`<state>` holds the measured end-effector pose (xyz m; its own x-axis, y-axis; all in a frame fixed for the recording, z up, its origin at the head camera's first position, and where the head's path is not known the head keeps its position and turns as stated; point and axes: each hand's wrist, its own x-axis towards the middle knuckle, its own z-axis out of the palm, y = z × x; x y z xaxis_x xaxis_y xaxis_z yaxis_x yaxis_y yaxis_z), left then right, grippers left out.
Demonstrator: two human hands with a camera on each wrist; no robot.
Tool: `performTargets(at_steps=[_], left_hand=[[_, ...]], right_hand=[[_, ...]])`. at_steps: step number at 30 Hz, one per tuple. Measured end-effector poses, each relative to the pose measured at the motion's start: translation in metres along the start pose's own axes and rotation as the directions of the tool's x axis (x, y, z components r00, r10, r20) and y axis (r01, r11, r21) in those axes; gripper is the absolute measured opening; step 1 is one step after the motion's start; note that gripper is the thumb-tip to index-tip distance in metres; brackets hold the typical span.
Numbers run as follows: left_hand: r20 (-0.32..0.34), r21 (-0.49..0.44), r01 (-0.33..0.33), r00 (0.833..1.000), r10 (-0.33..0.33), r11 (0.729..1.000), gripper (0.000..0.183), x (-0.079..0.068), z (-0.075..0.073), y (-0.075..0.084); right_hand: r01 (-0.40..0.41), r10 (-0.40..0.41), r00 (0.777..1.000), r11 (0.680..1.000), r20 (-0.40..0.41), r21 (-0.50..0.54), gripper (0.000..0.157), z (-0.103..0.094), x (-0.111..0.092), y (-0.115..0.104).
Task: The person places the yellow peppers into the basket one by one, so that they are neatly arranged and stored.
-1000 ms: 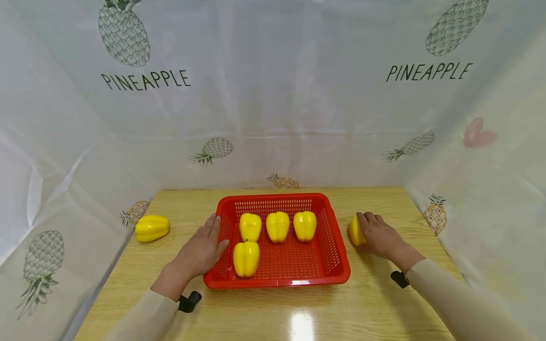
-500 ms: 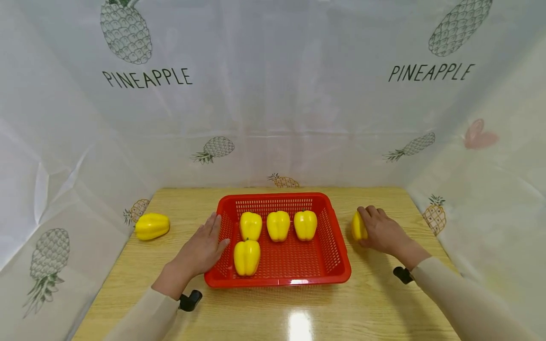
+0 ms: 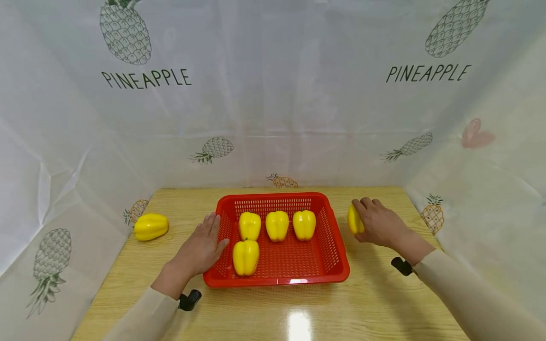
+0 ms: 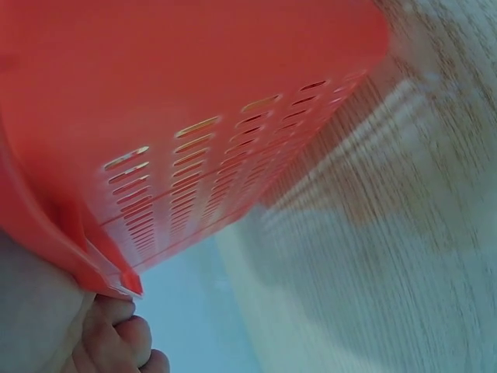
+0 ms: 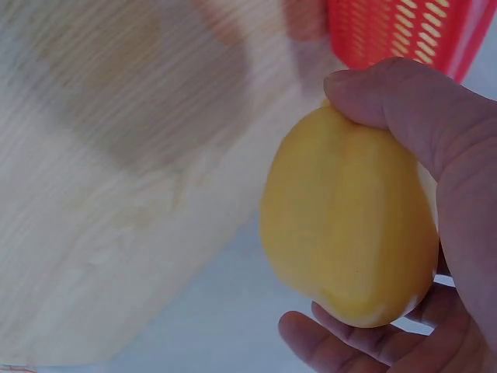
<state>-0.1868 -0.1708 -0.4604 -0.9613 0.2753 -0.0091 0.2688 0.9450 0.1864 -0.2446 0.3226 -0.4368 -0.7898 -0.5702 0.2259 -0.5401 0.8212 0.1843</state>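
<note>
A yellow bell pepper (image 5: 349, 217) is gripped by my right hand (image 3: 379, 225), thumb on one end and fingers at the other in the right wrist view. It is raised off the table, just right of the red plastic basket (image 3: 298, 282). My left hand (image 3: 200, 248) rests on the basket's left rim, fingers straight along it and thumb over the inside. In the left wrist view the fingertips (image 4: 132, 342) show beyond the rim above the slotted wall (image 4: 194, 171). Several yellow peppers stand in the basket: a row at the back and one pepper (image 3: 246, 258) at front left.
Another yellow bell pepper (image 3: 151, 227) lies on its side at the table's left edge. The wooden table (image 3: 239, 312) is enclosed at the back and sides by pale sheeting (image 3: 290, 94) printed with pineapples.
My right hand has lifted its bell pepper off the table and moved slightly up and away. My left hand and the basket stay where they were.
</note>
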Motion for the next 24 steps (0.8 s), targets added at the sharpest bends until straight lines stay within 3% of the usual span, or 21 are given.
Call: performTargets(at_steps=[11,16,24], left_hand=[[0.008,0.005,0.009,1.0,-0.009,1.0,0.081,0.0,-0.001,0.0],[0.007,0.007,0.006,1.0,-0.006,1.0,0.079,0.0,0.0,-0.001],[0.003,0.002,0.002,1.0,-0.002,1.0,0.078,0.0,0.0,-0.001]], right_hand=[[0.037,-0.038,0.998,0.999,-0.046,-0.017,0.088,-0.038,0.015,-0.017],[0.032,-0.032,0.999,0.999,-0.007,0.001,0.089,-0.057,0.027,-0.039],[0.098,-0.098,0.995,0.994,-0.003,0.044,0.088,-0.059,0.044,-0.084]])
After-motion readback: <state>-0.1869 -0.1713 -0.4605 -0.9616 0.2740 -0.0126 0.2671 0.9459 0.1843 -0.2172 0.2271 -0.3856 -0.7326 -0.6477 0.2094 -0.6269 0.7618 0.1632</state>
